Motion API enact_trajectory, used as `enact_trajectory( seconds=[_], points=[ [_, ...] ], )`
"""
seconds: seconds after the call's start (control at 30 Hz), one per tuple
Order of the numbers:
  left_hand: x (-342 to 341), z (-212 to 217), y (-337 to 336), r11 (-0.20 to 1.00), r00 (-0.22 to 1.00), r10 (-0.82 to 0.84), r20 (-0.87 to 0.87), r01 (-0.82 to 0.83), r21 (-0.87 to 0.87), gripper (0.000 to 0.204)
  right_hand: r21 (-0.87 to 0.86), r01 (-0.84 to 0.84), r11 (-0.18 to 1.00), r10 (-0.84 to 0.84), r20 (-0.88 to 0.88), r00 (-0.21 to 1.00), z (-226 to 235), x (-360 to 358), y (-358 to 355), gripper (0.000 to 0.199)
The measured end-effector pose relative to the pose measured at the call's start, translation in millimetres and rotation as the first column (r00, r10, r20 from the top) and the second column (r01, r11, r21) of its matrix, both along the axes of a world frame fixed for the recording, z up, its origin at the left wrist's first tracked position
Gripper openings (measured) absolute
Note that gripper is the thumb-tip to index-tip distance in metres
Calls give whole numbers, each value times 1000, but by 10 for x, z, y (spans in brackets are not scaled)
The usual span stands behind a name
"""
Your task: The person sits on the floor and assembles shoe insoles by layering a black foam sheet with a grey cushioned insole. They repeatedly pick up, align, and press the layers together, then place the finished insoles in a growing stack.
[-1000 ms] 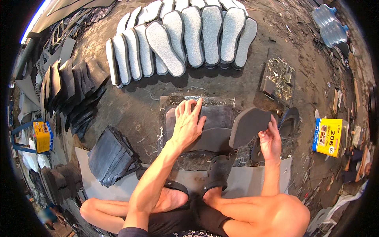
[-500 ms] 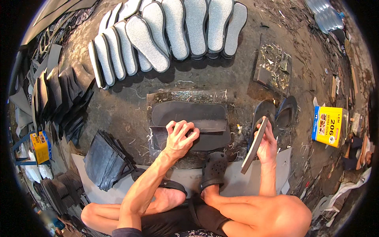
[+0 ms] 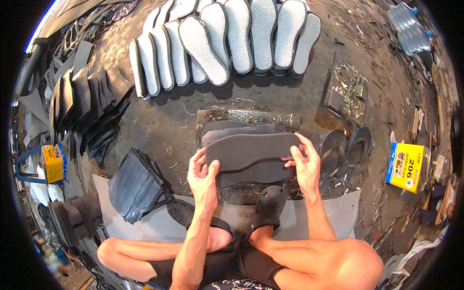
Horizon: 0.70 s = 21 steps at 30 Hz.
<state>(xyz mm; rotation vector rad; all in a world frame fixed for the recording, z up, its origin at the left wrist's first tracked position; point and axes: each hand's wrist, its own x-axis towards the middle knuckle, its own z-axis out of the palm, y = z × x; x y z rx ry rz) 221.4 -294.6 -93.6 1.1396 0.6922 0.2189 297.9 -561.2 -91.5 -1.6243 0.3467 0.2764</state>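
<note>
Both hands grip a dark sole blank (image 3: 253,151) lying crosswise above a stack of dark sheets (image 3: 244,130) on the floor, the left hand (image 3: 202,171) pinching its 9 o'clock end, the right hand (image 3: 304,162) its 3 o'clock end, with grey-topped insoles (image 3: 227,38) fanned at 12 o'clock.

Dark sole cutout (image 3: 251,151) — flat, crosswise, atop similar pieces.

Matt dark rubber sole (image 3: 253,151); gritty floor (image 3: 164,130)
</note>
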Motion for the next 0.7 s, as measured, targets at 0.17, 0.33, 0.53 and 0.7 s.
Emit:
enact_trajectory(
  seconds=[0.17,0.33,0.53,0.7],
  points=[
    [51,-271,179,988,984,126,-124,-114,103,55,-461,-63,885,126,108,986,-75,219,116,45],
    [51,-286,189,986,982,120,-147,-100,135,51,-453,-69,889,149,144,978,-144,210,78,46],
    [13,-316,172,964,967,129,-218,-70,256,47,-389,-38,920,108,159,981,-213,165,99,43],
    [9,-353,185,973,972,128,-196,-86,213,48,-380,-45,924,108,146,983,-197,166,126,43]
  ],
)
